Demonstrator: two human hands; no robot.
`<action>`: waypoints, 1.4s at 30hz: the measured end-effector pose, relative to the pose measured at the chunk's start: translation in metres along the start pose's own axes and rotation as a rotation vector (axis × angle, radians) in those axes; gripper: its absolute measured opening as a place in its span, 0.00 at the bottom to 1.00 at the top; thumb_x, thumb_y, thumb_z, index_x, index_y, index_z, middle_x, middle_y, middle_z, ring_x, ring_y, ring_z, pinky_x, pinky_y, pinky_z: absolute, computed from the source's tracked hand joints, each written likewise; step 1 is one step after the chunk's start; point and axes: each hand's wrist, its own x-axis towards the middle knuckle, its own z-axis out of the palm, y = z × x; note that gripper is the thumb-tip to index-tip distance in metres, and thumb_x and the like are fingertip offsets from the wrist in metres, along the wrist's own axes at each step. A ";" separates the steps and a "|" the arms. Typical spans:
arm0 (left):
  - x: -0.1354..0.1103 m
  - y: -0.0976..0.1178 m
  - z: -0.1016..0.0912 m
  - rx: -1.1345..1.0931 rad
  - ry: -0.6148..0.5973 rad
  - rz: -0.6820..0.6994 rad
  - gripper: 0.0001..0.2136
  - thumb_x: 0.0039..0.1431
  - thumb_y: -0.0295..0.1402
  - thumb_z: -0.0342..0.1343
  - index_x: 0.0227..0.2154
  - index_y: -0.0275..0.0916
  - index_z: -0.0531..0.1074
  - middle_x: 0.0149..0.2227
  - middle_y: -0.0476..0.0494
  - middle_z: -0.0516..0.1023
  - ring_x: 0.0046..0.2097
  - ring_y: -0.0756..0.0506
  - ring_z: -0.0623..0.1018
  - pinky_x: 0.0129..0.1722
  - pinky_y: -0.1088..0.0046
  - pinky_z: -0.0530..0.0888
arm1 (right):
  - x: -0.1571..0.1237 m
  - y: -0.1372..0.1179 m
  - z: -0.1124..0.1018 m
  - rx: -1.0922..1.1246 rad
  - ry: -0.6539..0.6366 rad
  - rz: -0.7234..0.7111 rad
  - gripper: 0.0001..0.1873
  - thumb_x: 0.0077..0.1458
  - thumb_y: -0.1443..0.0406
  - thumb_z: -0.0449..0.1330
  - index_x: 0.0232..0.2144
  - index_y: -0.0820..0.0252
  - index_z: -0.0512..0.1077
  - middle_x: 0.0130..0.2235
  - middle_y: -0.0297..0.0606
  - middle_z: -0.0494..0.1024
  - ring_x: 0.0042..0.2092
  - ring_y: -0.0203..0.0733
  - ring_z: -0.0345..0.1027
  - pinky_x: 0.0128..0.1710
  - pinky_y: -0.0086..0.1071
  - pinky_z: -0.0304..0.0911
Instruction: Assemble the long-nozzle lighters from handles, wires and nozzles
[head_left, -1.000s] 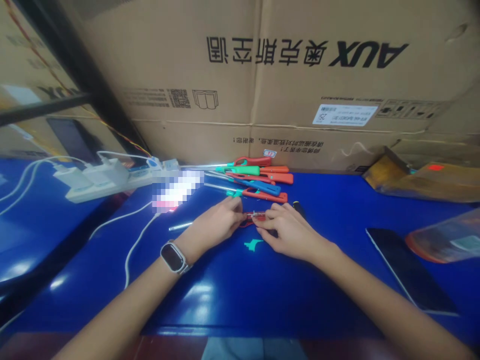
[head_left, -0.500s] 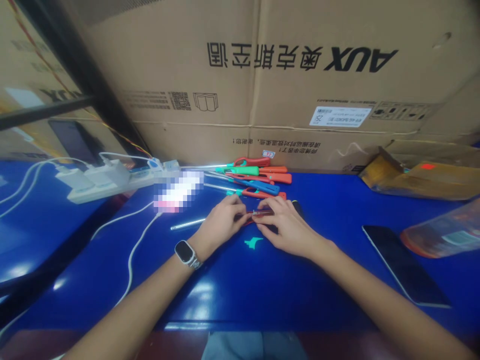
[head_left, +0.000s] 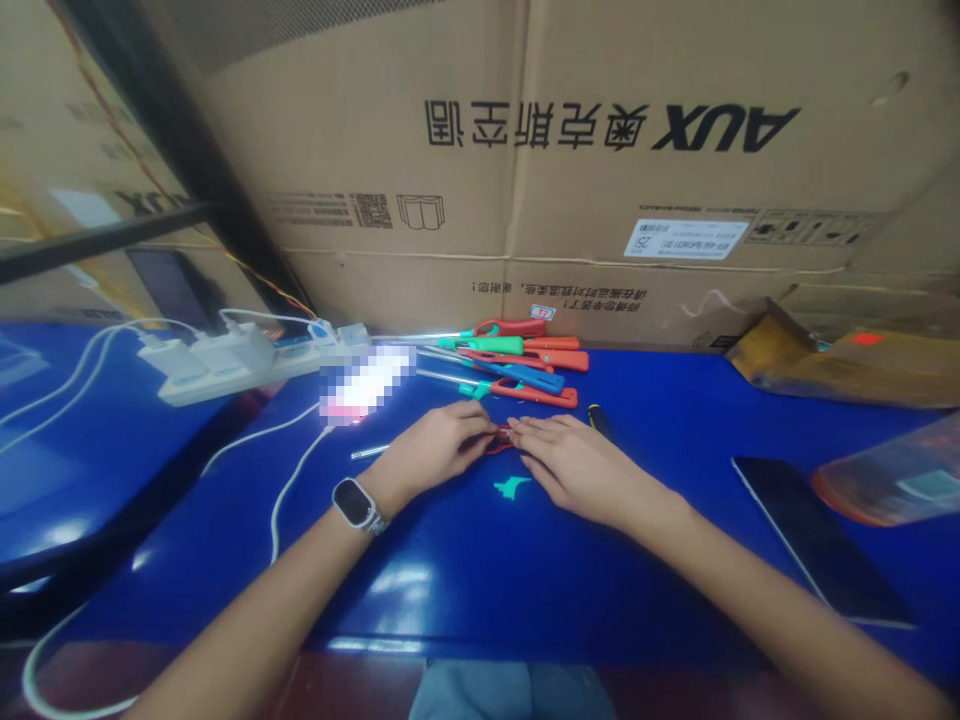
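Note:
A red long-nosed lighter (head_left: 501, 438) lies low over the blue table, its metal tube (head_left: 368, 453) pointing left from under my left hand. My left hand (head_left: 439, 445) has its thumb and fingers closed on the lighter's body. From the other side, my right hand (head_left: 577, 460) presses its fingers together on the handle end and covers most of it. In front of the hands lies a loose green trigger piece (head_left: 512, 487). Just beyond my right hand rests a tool with a black and yellow handle (head_left: 598, 418), partly hidden.
Several long-nosed lighters (head_left: 532, 375) are piled behind the hands. At left are a white power strip (head_left: 225, 380), cables and a bright pixelated patch. A phone (head_left: 814, 540), a clear container (head_left: 892, 475) and a brown packet (head_left: 817, 365) are at right. A large carton (head_left: 570, 200) stands behind.
My right hand's fingers have flattened and drawn together over the lighter. My left hand stays on it. The whole view has shifted slightly, and more of the black and yellow handle shows.

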 end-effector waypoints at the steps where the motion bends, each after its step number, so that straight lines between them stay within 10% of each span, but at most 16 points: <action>1: -0.003 -0.002 -0.004 -0.001 -0.019 0.009 0.11 0.67 0.29 0.50 0.45 0.38 0.76 0.42 0.41 0.77 0.44 0.46 0.78 0.47 0.69 0.75 | 0.000 0.000 0.000 0.004 0.003 -0.002 0.19 0.65 0.68 0.51 0.55 0.64 0.72 0.59 0.47 0.73 0.60 0.49 0.67 0.58 0.46 0.62; 17: -0.021 -0.022 -0.012 -0.373 0.088 -0.187 0.11 0.62 0.26 0.54 0.47 0.38 0.72 0.41 0.44 0.82 0.44 0.47 0.81 0.48 0.67 0.76 | -0.003 0.000 -0.001 0.027 -0.015 0.050 0.19 0.67 0.61 0.51 0.57 0.57 0.70 0.60 0.44 0.72 0.61 0.48 0.65 0.56 0.46 0.58; 42: -0.023 -0.024 -0.029 -0.159 -0.019 -0.169 0.07 0.62 0.23 0.54 0.39 0.36 0.76 0.38 0.44 0.78 0.37 0.47 0.76 0.40 0.70 0.72 | -0.001 -0.001 -0.004 0.029 -0.048 0.071 0.20 0.67 0.59 0.51 0.57 0.56 0.70 0.60 0.41 0.71 0.62 0.48 0.64 0.57 0.46 0.58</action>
